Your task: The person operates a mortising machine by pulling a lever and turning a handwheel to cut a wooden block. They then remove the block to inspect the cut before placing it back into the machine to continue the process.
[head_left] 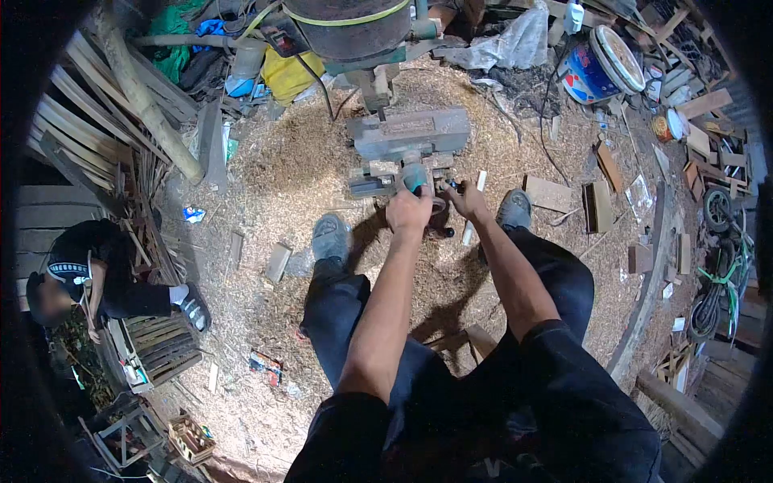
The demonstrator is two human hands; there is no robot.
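Note:
In front of me stands a machine with a grey metal bed point(413, 133) and a drill-like head point(375, 87) over its left part. My left hand point(409, 211) is closed around a teal rounded part point(415, 177) on the near side of the bed. Beside it, my right hand point(468, 201) has its fingers bent together at the machine's near right side; what they grip is too small to tell. A round handwheel point(437, 206) shows partly between the hands, with a dark knob point(448, 233) below it.
Wood shavings point(274, 161) cover the floor around my shoes. A white stick point(475, 207) and a wood block point(547, 194) lie to the right. A blue paint bucket point(592, 74) stands at the back right. At left, another person point(105, 270) sits near stacked wood strips point(88, 133).

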